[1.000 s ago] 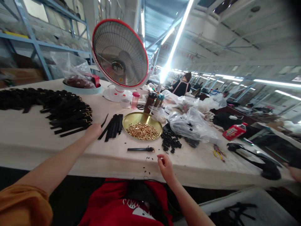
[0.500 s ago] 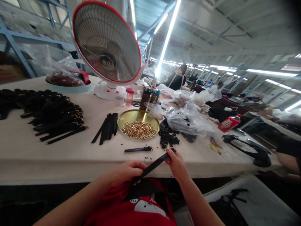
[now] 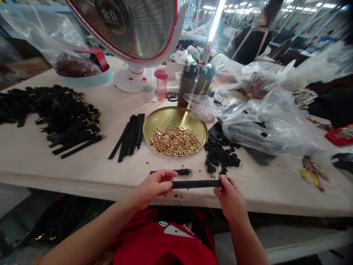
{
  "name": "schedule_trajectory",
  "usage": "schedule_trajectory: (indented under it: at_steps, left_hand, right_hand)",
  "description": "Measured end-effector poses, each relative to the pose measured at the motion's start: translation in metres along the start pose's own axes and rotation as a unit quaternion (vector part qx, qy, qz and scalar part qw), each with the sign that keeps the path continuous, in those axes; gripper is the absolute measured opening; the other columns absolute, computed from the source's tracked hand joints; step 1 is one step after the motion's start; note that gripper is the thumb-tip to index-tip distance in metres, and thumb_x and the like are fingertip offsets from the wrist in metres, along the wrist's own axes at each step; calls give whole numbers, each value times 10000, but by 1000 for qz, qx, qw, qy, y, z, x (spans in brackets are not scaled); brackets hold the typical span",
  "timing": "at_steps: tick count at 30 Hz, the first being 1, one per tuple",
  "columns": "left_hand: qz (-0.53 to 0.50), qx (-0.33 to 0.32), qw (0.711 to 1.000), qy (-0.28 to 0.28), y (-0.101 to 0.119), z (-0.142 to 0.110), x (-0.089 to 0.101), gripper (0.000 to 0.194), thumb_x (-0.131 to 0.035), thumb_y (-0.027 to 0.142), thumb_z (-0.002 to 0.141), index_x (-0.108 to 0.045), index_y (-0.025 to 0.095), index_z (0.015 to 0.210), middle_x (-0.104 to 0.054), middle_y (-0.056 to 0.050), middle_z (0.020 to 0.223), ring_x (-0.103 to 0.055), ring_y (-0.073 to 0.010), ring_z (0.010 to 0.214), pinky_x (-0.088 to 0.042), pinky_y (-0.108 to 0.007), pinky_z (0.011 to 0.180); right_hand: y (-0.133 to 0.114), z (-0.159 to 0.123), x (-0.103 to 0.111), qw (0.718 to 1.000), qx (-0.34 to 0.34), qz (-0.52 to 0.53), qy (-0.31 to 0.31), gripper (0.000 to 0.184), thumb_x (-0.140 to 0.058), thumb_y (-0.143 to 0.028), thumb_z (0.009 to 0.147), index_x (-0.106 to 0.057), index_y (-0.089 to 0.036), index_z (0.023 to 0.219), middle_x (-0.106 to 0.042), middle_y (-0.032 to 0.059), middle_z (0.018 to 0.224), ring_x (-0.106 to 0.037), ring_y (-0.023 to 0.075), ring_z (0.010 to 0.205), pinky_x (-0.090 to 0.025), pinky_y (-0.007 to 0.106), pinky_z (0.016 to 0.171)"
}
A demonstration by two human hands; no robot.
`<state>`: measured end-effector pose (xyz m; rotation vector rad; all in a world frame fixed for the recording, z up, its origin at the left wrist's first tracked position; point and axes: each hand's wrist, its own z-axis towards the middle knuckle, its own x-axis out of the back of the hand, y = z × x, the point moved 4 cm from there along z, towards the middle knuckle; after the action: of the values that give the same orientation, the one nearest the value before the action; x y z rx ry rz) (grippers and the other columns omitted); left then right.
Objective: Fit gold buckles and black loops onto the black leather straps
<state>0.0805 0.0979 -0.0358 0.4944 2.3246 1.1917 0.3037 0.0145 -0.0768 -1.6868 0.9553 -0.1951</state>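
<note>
- At far left on the pale table [image 3: 82,173], a big heap of black straps [image 3: 68,121], gold fittings showing along its right side.
- Behind the heap: shallow blue tray [image 3: 92,81], holding a clear bag with something brown [image 3: 77,67] inside.
- Next along, a fan of loose strips [image 3: 132,134], black, flat on the cloth, well apart from the heap.
- Behind these, a red-rimmed electric fan [image 3: 135,31] on a white base, its top beyond my view.
- Left hand [image 3: 156,186], low at the table's front: thumb and fingers pinch the left end of one black strip [image 3: 195,184].
- Pink cup [image 3: 161,86] farther back, beside the dark bottles [image 3: 188,82].
- Round gold tray [image 3: 157,119] at centre; heaped gold buckles [image 3: 176,141] fill its nearer part.
- Between tray and hands lies a short strap [image 3: 183,172], gold at its right end, partly hidden by left fingers.
- Held strip runs nearly level between the hands; can't tell whether it touches the cloth.
- Right hand [image 3: 233,198]: thumb and fingers grip the strip's right end.
- Beyond it, small black loops [image 3: 220,154] in a loose pile, just right of the tray.
- Crumpled clear plastic [image 3: 270,125] farther right; behind it, a person [image 3: 248,44] in dark clothing with pink straps.
- Yellow-handled pliers [image 3: 310,175] near the right side.
</note>
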Motion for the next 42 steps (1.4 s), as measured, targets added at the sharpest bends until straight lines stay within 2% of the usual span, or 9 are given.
schedule_trajectory:
  at_steps: [5, 9, 13, 16, 19, 26, 30, 37, 42]
  left_hand:
    - [-107, 18, 991, 77, 3, 27, -9, 321, -595, 135, 651, -565, 164, 968, -529, 13, 813, -478, -47, 601, -386, -172, 531]
    - [-182, 18, 981, 60, -2, 43, -27, 313, -669, 175, 657, -587, 170, 958, -565, -7, 850, -496, -55, 652, -391, -169, 575]
    - [-194, 29, 980, 37, -10, 54, -50, 306, -686, 226, 659, -614, 149, 946, -589, -29, 841, -504, -68, 657, -372, -175, 566]
    - [-174, 39, 984, 8, -12, 56, -63, 295, -659, 285, 675, -625, 126, 921, -604, -43, 798, -496, -76, 616, -348, -186, 537]
    - [-141, 42, 989, -12, -11, 53, -68, 304, -634, 310, 678, -627, 124, 919, -606, -36, 764, -491, -86, 603, -356, -201, 549]
    - [-91, 26, 995, -16, -6, 39, -55, 290, -597, 306, 692, -635, 127, 916, -598, -22, 744, -448, -74, 572, -338, -186, 532]
    - [-95, 17, 995, -16, -6, 34, -44, 288, -568, 308, 703, -634, 131, 921, -595, -13, 723, -436, -68, 540, -307, -178, 493]
    - [-125, 7, 992, -16, -12, 33, -31, 298, -540, 323, 723, -625, 128, 932, -583, -3, 688, -337, -38, 428, -208, -172, 396]
    - [-141, 2, 990, -17, -17, 41, -25, 277, -522, 309, 746, -628, 119, 918, -566, -6, 629, -411, -54, 479, -297, -169, 455]
  right_hand:
    - [5, 15, 20, 999, -13, -42, 16, 247, -688, -358, 656, -522, -196, 742, -457, -66, 566, -401, 53, 445, -324, 169, 399]
    - [2, 12, 31, 991, -9, -134, 13, 256, -655, -406, 684, -516, -193, 718, -479, -53, 522, -445, 88, 462, -355, 201, 443]
    - [3, -16, 23, 978, -92, -162, -89, 277, -639, -423, 703, -484, -194, 688, -534, -37, 502, -461, 92, 455, -354, 197, 452]
    - [11, -48, 8, 959, -187, -110, -183, 317, -659, -433, 682, -441, -208, 733, -561, -39, 503, -468, 86, 422, -333, 185, 428]
    - [20, -73, -9, 944, -226, -50, -237, 358, -676, -434, 664, -398, -213, 712, -551, -47, 524, -486, 83, 429, -326, 176, 427]
    - [36, -89, -37, 944, -198, -49, -260, 373, -681, -424, 664, -384, -199, 675, -423, -84, 538, -375, 45, 452, -313, 171, 467]
    - [39, -94, -54, 935, -199, -68, -284, 387, -685, -437, 655, -380, -198, 664, -419, -84, 533, -338, 43, 453, -287, 170, 465]
    - [42, -98, -74, 915, -204, -124, -325, 361, -653, -456, 682, -404, -194, 684, -535, -45, 565, -479, 76, 480, -357, 207, 515]
    - [41, -95, -83, 883, -179, -198, -386, 322, -609, -477, 712, -480, -182, 727, -614, 17, 680, -552, 125, 619, -402, 250, 595]
